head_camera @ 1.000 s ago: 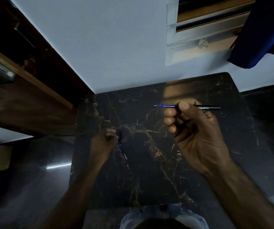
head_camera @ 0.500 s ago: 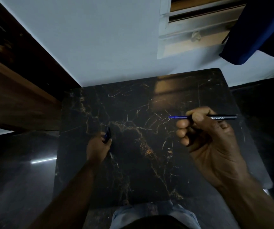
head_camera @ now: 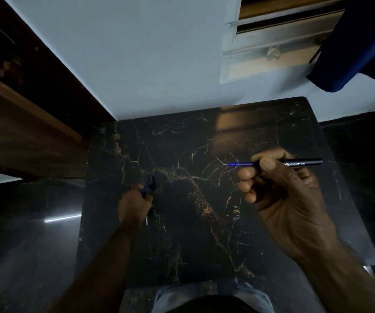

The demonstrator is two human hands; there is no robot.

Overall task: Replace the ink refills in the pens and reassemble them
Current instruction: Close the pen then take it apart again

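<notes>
My right hand point(head_camera: 288, 199) is up over the right side of the counter point(head_camera: 204, 245), closed around the pen point(head_camera: 304, 163). Thumb lies on top of the barrel, index finger curls over the far side, and the other fingers are tucked in below. The pen lies level, parallel to the counter's far edge. Its black barrel sticks out of my grip toward the right edge, pale lettering along it. Out the other side comes the blue refill point(head_camera: 240, 164), thin, its fine tip aimed at the left edge, clear of the counter as far as I can tell.

My left hand point(head_camera: 134, 206) sits lower, near the left edge, about halfway between the far and near edges. It is closed into a loose fist around a second piece point(head_camera: 151, 184): a dark part pokes out of the top of the fist toward the far edge, with a bit of blue just where it meets my fingers. A thin pale tip point(head_camera: 147, 220) shows below the fist, on the near side. It is too dim to tell whether that is one part or two, or whether the fist rests on the counter.

The two hands are well apart, the dark veined counter bare between them. My knees point(head_camera: 213, 294) show just past the near edge.
</notes>
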